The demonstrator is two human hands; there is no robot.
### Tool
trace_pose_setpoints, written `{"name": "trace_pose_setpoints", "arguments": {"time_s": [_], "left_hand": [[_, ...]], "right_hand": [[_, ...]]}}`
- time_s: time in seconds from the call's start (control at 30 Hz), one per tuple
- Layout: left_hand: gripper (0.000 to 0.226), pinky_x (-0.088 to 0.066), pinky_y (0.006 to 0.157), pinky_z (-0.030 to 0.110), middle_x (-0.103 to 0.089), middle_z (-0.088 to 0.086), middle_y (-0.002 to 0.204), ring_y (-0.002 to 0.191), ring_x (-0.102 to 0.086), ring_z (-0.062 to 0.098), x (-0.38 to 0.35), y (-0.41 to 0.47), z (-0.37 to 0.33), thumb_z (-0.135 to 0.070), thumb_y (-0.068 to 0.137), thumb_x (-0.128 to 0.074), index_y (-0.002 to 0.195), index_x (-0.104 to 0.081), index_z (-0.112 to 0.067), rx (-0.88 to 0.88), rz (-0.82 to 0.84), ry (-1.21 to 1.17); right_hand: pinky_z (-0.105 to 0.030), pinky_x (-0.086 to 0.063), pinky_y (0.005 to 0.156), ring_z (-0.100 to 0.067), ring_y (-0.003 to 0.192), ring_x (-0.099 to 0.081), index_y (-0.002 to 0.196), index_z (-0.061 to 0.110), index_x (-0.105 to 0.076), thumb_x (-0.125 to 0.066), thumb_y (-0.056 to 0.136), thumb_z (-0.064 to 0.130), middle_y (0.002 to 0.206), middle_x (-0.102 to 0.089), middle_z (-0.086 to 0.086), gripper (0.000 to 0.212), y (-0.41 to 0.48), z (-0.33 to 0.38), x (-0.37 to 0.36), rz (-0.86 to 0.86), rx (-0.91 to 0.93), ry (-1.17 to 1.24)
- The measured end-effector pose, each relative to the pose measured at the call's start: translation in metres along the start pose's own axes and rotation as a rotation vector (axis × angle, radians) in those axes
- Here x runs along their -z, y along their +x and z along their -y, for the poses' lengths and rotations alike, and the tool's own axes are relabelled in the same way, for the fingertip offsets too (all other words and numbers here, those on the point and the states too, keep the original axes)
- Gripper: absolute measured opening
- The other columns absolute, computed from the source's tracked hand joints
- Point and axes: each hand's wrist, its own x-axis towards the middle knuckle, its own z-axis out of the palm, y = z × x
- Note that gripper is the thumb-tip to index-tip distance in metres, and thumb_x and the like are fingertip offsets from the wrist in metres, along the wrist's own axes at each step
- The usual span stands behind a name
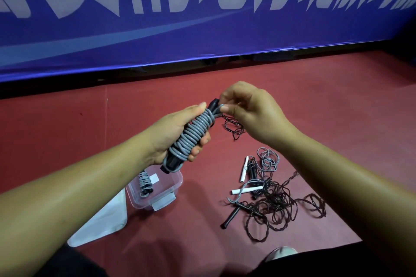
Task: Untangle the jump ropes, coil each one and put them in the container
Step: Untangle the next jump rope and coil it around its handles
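Note:
My left hand [171, 135] grips a grey jump rope [191, 137] wound tightly round its black handles. At the bundle's top end my right hand [247, 112] pinches the grey rope's end. Below them a clear plastic container [173, 189] sits on the red floor and holds one coiled grey rope [144, 183]. To the right lies a tangle of dark thin ropes [276, 204] with black handles [231, 215], white handles [244, 166] and a loose grey rope [267, 158]. A thin dark rope loop [234, 126] lies under my right hand.
A white lid [103, 220] lies on the floor left of the container. A blue banner [202, 18] with white lettering runs along the back. The toe of a shoe [281, 252] shows at the bottom edge.

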Motion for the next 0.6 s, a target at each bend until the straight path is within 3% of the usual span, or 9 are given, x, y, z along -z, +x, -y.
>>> {"name": "trace_pose_setpoints", "arguments": {"time_s": [0.1, 0.2, 0.3, 0.43, 0.5, 0.6], "left_hand": [[0.039, -0.043, 0.038, 0.022, -0.053, 0.011, 0.063, 0.039, -0.047, 0.019, 0.002, 0.001, -0.004, -0.054, 0.086, -0.056, 0.100, -0.049, -0.018, 0.041, -0.002, 0.047], [0.037, -0.042, 0.038, 0.022, -0.052, 0.010, 0.062, 0.040, -0.047, 0.018, 0.003, 0.000, -0.003, -0.054, 0.089, -0.053, 0.093, -0.050, -0.017, 0.070, -0.020, 0.028], [0.040, -0.046, 0.042, 0.025, -0.056, 0.011, 0.066, 0.046, -0.052, 0.020, 0.005, 0.001, 0.000, -0.053, 0.092, -0.051, 0.102, -0.054, -0.014, 0.033, -0.080, -0.040], [0.042, -0.060, 0.067, 0.041, -0.062, 0.016, 0.090, 0.074, -0.064, 0.028, 0.019, -0.001, -0.002, -0.041, 0.090, -0.056, 0.113, -0.057, -0.006, 0.060, -0.039, -0.100], [0.035, -0.058, 0.077, 0.045, -0.061, 0.014, 0.097, 0.082, -0.065, 0.027, 0.027, -0.005, -0.001, -0.030, 0.091, -0.057, 0.118, -0.058, -0.007, 0.104, -0.024, 0.011], [0.033, -0.058, 0.080, 0.042, -0.060, 0.010, 0.097, 0.085, -0.063, 0.023, 0.039, -0.008, 0.001, -0.007, 0.097, -0.051, 0.129, -0.056, -0.012, 0.117, -0.065, 0.214]], "right_hand": [[-0.048, -0.058, 0.077, -0.018, 0.086, -0.071, 0.084, 0.019, -0.062, -0.063, 0.094, 0.008, 0.103, -0.070, 0.002, 0.015, 0.000, -0.005, 0.003, -0.070, -0.169, 0.214], [-0.035, -0.058, 0.071, -0.012, 0.075, -0.068, 0.086, 0.012, -0.056, -0.054, 0.099, -0.001, 0.090, -0.070, -0.004, 0.018, 0.004, 0.001, -0.005, -0.038, -0.239, 0.386], [-0.044, -0.057, 0.075, -0.018, 0.075, -0.066, 0.090, 0.010, -0.052, -0.053, 0.099, -0.002, 0.087, -0.066, -0.009, 0.015, 0.009, 0.007, -0.018, 0.010, -0.298, 0.532], [-0.045, -0.060, 0.075, -0.024, 0.071, -0.066, 0.089, 0.007, -0.053, -0.054, 0.099, -0.002, 0.087, -0.063, -0.015, 0.013, 0.012, 0.000, -0.020, -0.089, -0.387, 0.649], [-0.042, -0.062, 0.070, -0.025, 0.067, -0.066, 0.088, 0.006, -0.055, -0.056, 0.098, 0.000, 0.084, -0.063, -0.016, 0.012, 0.016, -0.004, -0.021, -0.135, -0.433, 0.651], [-0.039, -0.061, 0.066, -0.020, 0.063, -0.064, 0.088, 0.007, -0.057, -0.059, 0.097, 0.003, 0.079, -0.065, -0.011, 0.010, 0.029, -0.010, -0.030, -0.168, -0.497, 0.599]]}}
